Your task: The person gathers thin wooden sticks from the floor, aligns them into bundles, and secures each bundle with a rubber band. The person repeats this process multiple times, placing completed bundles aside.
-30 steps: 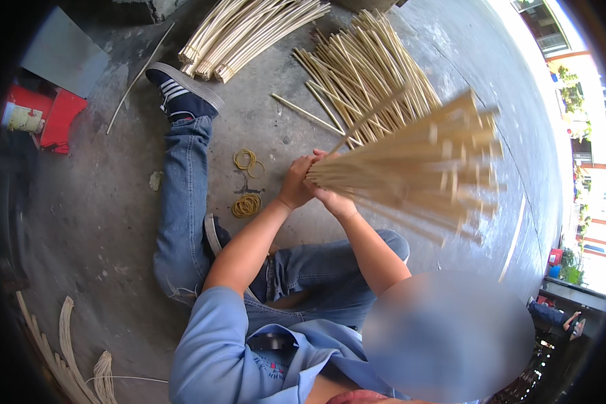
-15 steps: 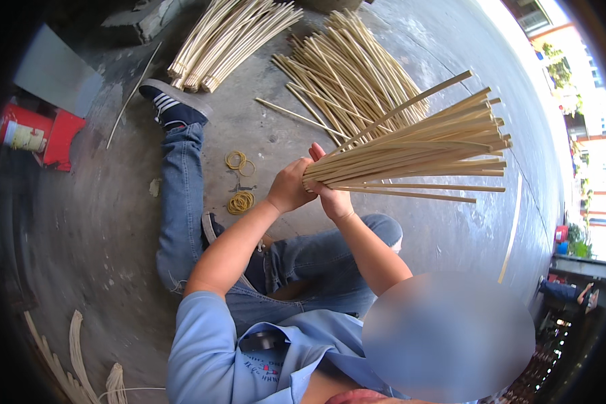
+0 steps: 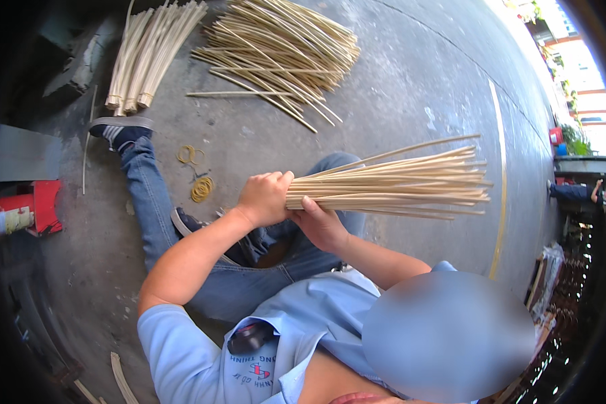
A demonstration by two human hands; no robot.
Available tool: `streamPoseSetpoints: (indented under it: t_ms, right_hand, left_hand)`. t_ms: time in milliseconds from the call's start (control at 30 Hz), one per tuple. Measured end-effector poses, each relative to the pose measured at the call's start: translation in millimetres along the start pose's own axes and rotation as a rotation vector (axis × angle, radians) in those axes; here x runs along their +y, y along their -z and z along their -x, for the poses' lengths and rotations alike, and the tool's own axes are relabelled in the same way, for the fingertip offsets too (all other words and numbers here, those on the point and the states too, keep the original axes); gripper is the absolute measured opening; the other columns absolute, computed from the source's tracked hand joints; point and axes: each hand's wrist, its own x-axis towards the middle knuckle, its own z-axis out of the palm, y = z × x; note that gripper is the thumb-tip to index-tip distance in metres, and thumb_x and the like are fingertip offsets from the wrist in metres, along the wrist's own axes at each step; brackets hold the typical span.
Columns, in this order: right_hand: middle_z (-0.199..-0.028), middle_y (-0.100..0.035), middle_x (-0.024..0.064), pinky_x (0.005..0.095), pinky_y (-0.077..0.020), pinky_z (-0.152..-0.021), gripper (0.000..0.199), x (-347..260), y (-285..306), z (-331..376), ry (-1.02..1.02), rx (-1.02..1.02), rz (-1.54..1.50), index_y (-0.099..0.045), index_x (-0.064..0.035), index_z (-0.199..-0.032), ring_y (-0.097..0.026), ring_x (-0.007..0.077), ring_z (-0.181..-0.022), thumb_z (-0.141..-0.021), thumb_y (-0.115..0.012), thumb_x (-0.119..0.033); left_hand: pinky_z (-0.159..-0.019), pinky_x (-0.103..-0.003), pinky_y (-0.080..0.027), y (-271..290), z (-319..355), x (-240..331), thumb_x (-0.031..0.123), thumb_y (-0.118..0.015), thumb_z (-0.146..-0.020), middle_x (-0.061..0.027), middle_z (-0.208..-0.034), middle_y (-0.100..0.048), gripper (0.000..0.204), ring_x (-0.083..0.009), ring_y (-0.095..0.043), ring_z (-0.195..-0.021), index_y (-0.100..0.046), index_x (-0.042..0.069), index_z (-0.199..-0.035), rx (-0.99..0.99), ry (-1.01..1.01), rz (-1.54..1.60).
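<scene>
A thick bundle of thin pale wooden sticks lies nearly level across my lap, its right ends fanned out and uneven. Around the bundle's left end my left hand is closed, with its fingers curled over the stick ends. Just right of it, my right hand grips the bundle from below, thumb on the near side and fingers hidden behind the sticks. One stick at the far side angles away from the others. Beyond my hands, several yellow rubber bands lie on the floor.
A loose pile of sticks lies ahead on the concrete floor. Tied stick bundles rest by my outstretched foot. At the left is a red container; a single stick lies nearby. More strips are at lower left.
The bundle has swung from slanting up rightward to nearly level, and its sticks sit closer together. Both hands still hold its left end. The whole view has shifted.
</scene>
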Motion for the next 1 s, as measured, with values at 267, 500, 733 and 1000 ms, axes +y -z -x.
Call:
streamPoseSetpoints:
  t_ms: [267, 500, 733, 1000]
  right_hand:
    - [-0.125, -0.072, 0.0178, 0.0385, -0.0561, -0.099, 0.058, -139, -74, 14, -0.235, -0.122, 1.318, -0.064, 0.0036, -0.134, -0.070, 0.0240, -0.115, -0.091, -0.081, -0.032]
    - [-0.113, -0.072, 0.0125, 0.0360, -0.0544, -0.098, 0.049, -86, 1, -69, -1.020, -0.395, 0.868, -0.067, -0.0031, -0.120, -0.069, 0.0222, -0.110, -0.085, -0.088, -0.029]
    - [-0.101, -0.071, 0.0060, 0.0338, -0.0598, -0.085, 0.038, -70, -10, -75, -1.105, -0.378, 0.868, -0.064, -0.0057, -0.114, -0.071, 0.0166, -0.095, -0.085, -0.086, -0.017]
    - [-0.124, -0.064, 0.0075, 0.0365, -0.0496, -0.105, 0.061, -70, -3, -70, -0.980, -0.399, 0.745, -0.056, -0.0044, -0.135, -0.061, 0.0178, -0.118, -0.084, -0.087, -0.018]
  left_hand:
    - [-0.066, -0.038, -0.048, -16, 16, -5, 0.018, -0.064, -0.083, -0.0080, -0.080, -0.065, 0.015, -0.0249, -0.065, -0.072, -0.063, 0.007, -0.094, 0.083, -0.342, -0.344]
    - [-0.066, -0.035, -0.048, -14, 11, 6, 0.020, -0.064, -0.083, -0.0046, -0.077, -0.063, 0.016, -0.0216, -0.063, -0.073, -0.067, 0.009, -0.094, 0.180, -0.451, -0.486]
    - [-0.065, -0.034, -0.047, -15, 22, -8, 0.022, -0.065, -0.083, -0.0033, -0.073, -0.059, 0.014, -0.0203, -0.061, -0.069, -0.065, 0.010, -0.089, 0.244, -0.454, -0.479]
    - [-0.065, -0.034, -0.048, -15, 35, -6, 0.020, -0.064, -0.082, -0.0035, -0.072, -0.058, 0.012, -0.0204, -0.060, -0.068, -0.064, 0.010, -0.087, 0.271, -0.440, -0.471]
